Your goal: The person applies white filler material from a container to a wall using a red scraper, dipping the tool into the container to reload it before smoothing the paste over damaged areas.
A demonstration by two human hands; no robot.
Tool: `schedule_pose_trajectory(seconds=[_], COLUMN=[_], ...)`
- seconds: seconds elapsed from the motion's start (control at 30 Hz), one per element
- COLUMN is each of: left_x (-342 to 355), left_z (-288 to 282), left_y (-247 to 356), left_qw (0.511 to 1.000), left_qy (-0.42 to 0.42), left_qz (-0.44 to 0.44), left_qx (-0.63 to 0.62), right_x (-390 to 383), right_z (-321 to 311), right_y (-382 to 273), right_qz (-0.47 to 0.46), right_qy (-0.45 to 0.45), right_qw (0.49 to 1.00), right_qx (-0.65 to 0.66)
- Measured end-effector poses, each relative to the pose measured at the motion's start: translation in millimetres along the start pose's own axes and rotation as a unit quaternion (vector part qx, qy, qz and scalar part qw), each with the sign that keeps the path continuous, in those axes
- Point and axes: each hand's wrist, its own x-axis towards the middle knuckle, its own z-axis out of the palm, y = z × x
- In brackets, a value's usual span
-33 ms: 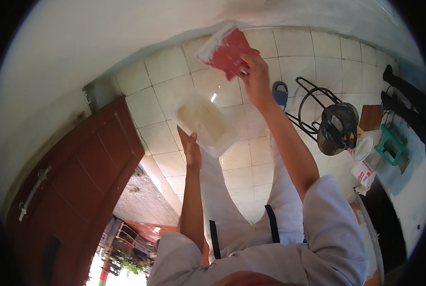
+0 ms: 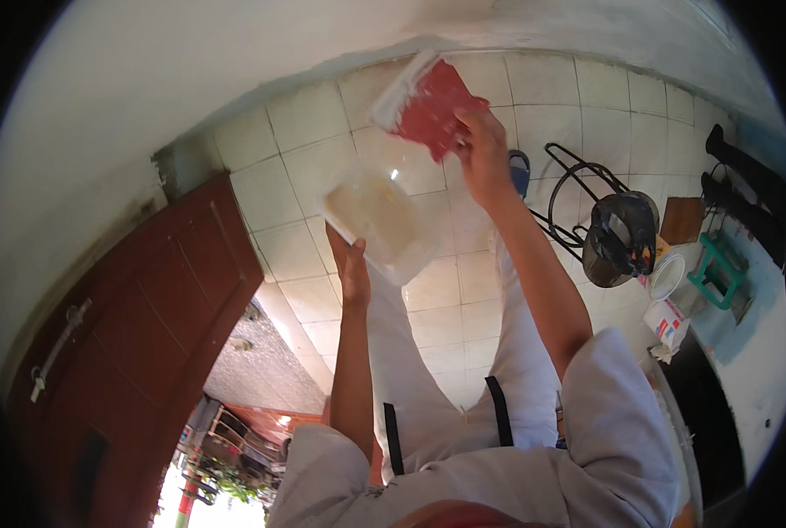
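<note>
My left hand (image 2: 352, 268) grips the left rim of a translucent rectangular plastic container (image 2: 411, 255), thumb on the edge. Inside it shows a cream-coloured layer; whether this is a filling or a stained bottom I cannot tell. Farther off and to the right, my right hand (image 2: 484, 154) is closed round the near corner of a flat red plastic putty scraper (image 2: 441, 101). White paste coats the scraper's far left edge and smears its face. The scraper is raised beyond the container, apart from it, close to the off-white wall (image 2: 323, 35).
To the right stand a black metal stool frame (image 2: 578, 202) with a black plastic bag (image 2: 624, 233), a white bucket (image 2: 668, 277) and a green plastic stool (image 2: 719, 271). A blue sandal (image 2: 519, 173) lies on the tiled floor (image 2: 301, 198). A brown door (image 2: 138, 308) stands at left.
The red scraper has shifted slightly right and nearer, turning a little. The container has tilted slightly in my left hand.
</note>
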Motion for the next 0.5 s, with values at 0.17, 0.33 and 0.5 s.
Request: schedule_pose_trajectory(seconds=[0.17,0.33,0.5], left_x=[-4,-23,-39], left_z=[39,61,85], left_y=[34,61,75], left_qw=[0.999,0.994,0.995], left_qy=[-0.030,-0.049,-0.055], left_qz=[0.035,0.094,0.083], left_qx=[0.009,0.021,0.027], right_x=[-83,-134,-138], right_z=[-16,20,34], right_y=[-46,-75,-41], right_qz=[-0.040,-0.126,-0.174], right_qy=[-0.071,-0.233,-0.216], right_qw=[0.985,0.787,0.738], right_qx=[-0.154,-0.558,-0.615])
